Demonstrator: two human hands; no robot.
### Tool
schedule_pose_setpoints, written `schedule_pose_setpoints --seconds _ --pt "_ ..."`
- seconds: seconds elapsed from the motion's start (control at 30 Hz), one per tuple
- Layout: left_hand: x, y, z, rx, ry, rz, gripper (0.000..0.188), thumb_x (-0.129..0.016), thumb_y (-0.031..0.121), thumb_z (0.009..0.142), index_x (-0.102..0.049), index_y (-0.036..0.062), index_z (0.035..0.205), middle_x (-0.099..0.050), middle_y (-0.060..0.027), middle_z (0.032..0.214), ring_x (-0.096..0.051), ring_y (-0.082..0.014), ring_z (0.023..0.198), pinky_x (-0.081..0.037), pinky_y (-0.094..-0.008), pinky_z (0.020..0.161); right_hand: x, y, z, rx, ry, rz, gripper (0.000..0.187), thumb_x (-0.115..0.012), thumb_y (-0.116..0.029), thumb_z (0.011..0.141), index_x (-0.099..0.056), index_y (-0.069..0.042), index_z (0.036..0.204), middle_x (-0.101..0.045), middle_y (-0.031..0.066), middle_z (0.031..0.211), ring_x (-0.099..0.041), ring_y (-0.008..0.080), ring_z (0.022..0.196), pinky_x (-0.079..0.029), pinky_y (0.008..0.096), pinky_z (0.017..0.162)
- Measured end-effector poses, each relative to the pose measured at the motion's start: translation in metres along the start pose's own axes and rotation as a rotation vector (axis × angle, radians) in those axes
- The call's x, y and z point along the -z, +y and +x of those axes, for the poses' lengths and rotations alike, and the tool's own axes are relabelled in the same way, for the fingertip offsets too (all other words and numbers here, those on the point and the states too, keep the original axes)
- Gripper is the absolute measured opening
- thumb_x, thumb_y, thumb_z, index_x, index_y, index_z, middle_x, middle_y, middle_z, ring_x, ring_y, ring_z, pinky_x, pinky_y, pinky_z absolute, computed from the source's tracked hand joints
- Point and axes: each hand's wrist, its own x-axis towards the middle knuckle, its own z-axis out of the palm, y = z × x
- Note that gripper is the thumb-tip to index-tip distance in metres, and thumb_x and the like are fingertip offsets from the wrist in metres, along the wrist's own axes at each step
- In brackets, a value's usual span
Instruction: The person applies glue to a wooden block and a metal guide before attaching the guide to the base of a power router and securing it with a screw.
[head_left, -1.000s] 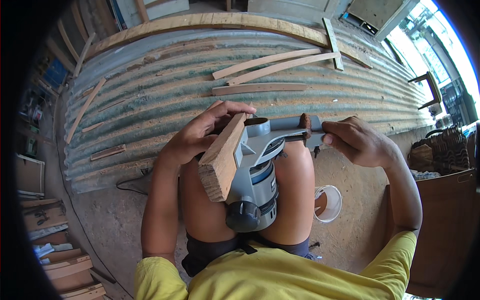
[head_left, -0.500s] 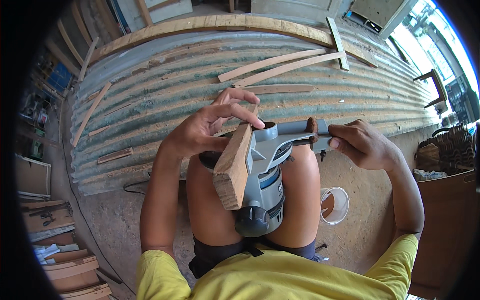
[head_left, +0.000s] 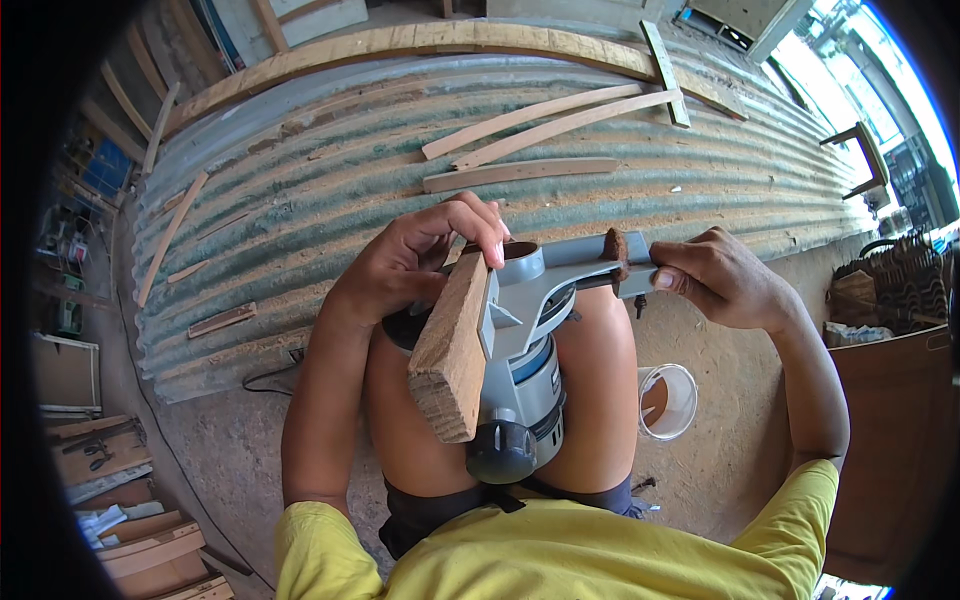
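Note:
A grey handheld router (head_left: 530, 390) with a black knob (head_left: 502, 452) rests between my thighs. My left hand (head_left: 400, 255) is closed on the far end of a short wooden block (head_left: 450, 350), which lies slanted against the router's flat grey side. Its rough sawn end points toward me. My right hand (head_left: 728, 278) pinches the right end of the grey guide arm (head_left: 585, 255) that extends from the router. A rough brown lump (head_left: 614, 255) sits on that arm, just left of my right fingers. Part of the router is hidden behind the block and my left hand.
Beyond my knees lies a dusty corrugated metal sheet (head_left: 330, 230) with thin wooden strips (head_left: 545, 120) and a long beam (head_left: 400, 47). A clear bucket (head_left: 668, 402) stands right of my leg. Cut wood pieces (head_left: 150, 550) lie at lower left; a brown panel (head_left: 890, 450) stands at right.
The wooden block has shifted slightly toward me and to the left along the router, with my left hand still on it. My right hand keeps its pinch on the guide arm.

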Motion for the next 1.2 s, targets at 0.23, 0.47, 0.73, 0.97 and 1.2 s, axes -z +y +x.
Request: schedule_pose_setpoints --seconds 0.23,0.47,0.73,0.97,1.2 --pt "0.000 -0.001 -0.001 0.000 -0.025 -0.021 0.043 -0.088 0.034 0.084 -0.071 0.0079 0.114 -0.066 -0.0049 0.116 -0.057 -0.0248 0.124 -0.033 -0.0437 0.119 -0.001 0.002 -0.003 -0.016 -0.016 -0.018 0.037 -0.052 -0.039 0.111 -0.064 -0.006 0.100 -0.054 0.0178 0.064 -0.061 0.0401 0.063 -0.041 0.0497 0.061" --pt "-0.005 0.003 0.003 -0.013 -0.018 -0.034 0.048 -0.091 0.031 0.079 -0.071 0.0073 0.115 -0.068 -0.0058 0.115 -0.055 -0.0274 0.131 -0.034 -0.0454 0.119 -0.002 0.000 -0.003 -0.062 0.001 0.031 0.038 -0.053 -0.040 0.111 -0.064 -0.005 0.100 -0.054 0.0188 0.065 -0.060 0.0419 0.065 -0.042 0.0498 0.062" --pt "-0.007 0.012 0.003 0.003 -0.002 -0.017 0.046 -0.080 0.034 0.085 -0.069 0.0056 0.120 -0.066 -0.0083 0.118 -0.053 -0.0284 0.136 -0.029 -0.0488 0.124 -0.006 0.001 0.004 -0.022 0.011 0.132 0.040 -0.054 -0.037 0.111 -0.059 -0.001 0.096 -0.051 0.0204 0.067 -0.055 0.0392 0.061 -0.041 0.0480 0.062" --pt "-0.027 0.028 -0.009 0.206 0.347 0.156 0.034 -0.060 0.024 0.096 -0.068 0.0030 0.123 -0.064 -0.0086 0.122 -0.056 -0.0194 0.124 -0.040 -0.0382 0.113 -0.002 0.010 -0.001 -0.192 -0.111 0.203 0.045 -0.054 -0.042 0.112 -0.061 0.001 0.101 -0.041 0.0158 0.066 -0.038 0.0287 0.060 -0.038 0.0420 0.060" --pt "-0.030 0.023 -0.013 0.129 0.364 0.325 0.029 -0.058 0.016 0.098 -0.074 0.0050 0.119 -0.065 -0.0060 0.120 -0.057 -0.0179 0.114 -0.044 -0.0345 0.107 -0.005 0.008 -0.003 -0.207 -0.048 0.238 0.045 -0.055 -0.042 0.111 -0.063 0.001 0.099 -0.048 0.0107 0.067 -0.049 0.0216 0.062 -0.041 0.0397 0.062"
